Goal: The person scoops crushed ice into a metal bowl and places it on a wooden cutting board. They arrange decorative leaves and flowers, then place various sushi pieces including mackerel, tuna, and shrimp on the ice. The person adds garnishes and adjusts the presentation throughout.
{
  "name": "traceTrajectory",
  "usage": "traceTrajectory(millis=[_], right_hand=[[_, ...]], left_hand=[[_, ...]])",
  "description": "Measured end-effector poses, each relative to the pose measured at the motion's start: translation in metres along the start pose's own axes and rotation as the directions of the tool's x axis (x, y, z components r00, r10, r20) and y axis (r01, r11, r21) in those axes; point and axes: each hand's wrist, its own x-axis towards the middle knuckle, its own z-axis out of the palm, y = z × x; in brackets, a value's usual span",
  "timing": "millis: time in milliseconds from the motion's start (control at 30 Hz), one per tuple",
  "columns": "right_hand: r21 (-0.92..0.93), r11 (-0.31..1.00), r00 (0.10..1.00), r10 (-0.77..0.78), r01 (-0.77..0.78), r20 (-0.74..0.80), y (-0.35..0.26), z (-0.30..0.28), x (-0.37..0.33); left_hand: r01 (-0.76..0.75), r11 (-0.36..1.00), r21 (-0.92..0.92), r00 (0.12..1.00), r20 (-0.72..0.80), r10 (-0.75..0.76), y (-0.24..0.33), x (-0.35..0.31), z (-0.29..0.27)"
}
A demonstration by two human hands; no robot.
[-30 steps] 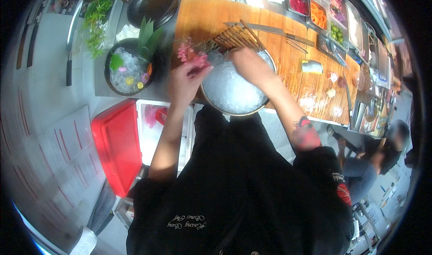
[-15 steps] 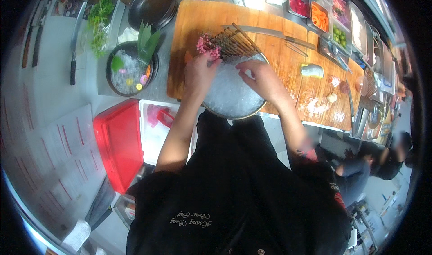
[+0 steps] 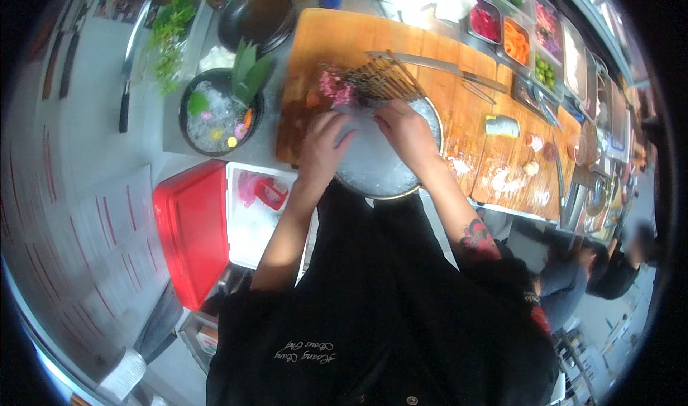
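Observation:
A round bowl with a pale rim (image 3: pixel 390 195) stands at the front edge of the cutting board, filled with crushed ice (image 3: pixel 423 116). A fan-shaped lattice of brown sticks (image 3: pixel 390 76) and a sprig of pink flowers (image 3: pixel 334 87) stand at its far side. My left hand (image 3: pixel 324 142) is over the bowl's left part, fingers bent below the flowers. My right hand (image 3: pixel 405 132) is over the right part, fingertips drawn together beside the lattice's base. Between them the surface looks smooth and hazy, perhaps a see-through sheet. What the fingertips hold is hidden.
The wooden cutting board (image 3: pixel 459 69) bears a long knife (image 3: pixel 437 65) and small items. A black bowl of ice with leaves and flowers (image 3: pixel 215 130) stands left. Trays of cut vegetables (image 3: pixel 516 40) line the back right. A red-lidded cooler (image 3: pixel 190 234) is below left. Another person (image 3: pixel 609 266) is far right.
The view has shifted slightly. My hands have moved a little toward me over the ice, and the patch between them now looks smoother and hazier. The bowl, lattice and flowers keep their places.

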Motion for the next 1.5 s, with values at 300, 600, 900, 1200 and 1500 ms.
traceTrajectory(millis=[300,600,900,1200,1500], right_hand=[[0.092,0.995,0.999,0.036,-0.033,-0.027,-0.042,-0.028,-0.007],[-0.068,0.998,0.993,0.003,0.005,0.118,-0.065,-0.057,-0.014],[0.06,0.998,0.976,0.017,-0.03,0.215,-0.093,-0.066,-0.032],[0.168,0.947,0.934,-0.304,0.275,0.187,-0.131,-0.038,0.015],[0.523,0.775,0.927,-0.363,0.354,-0.09,-0.161,0.007,0.094]], left_hand=[[0.003,0.965,-0.261,1.0,0.004,-0.003,-0.005,-0.005,-0.018],[0.055,0.987,0.148,0.983,-0.183,-0.027,-0.134,0.065,-0.129],[0.278,0.932,-0.231,0.91,0.374,-0.178,-0.164,0.121,-0.18],[0.067,0.99,-0.128,0.989,-0.122,-0.083,-0.138,0.063,-0.228],[0.095,0.973,-0.208,0.98,-0.151,-0.128,-0.041,0.052,-0.241]])
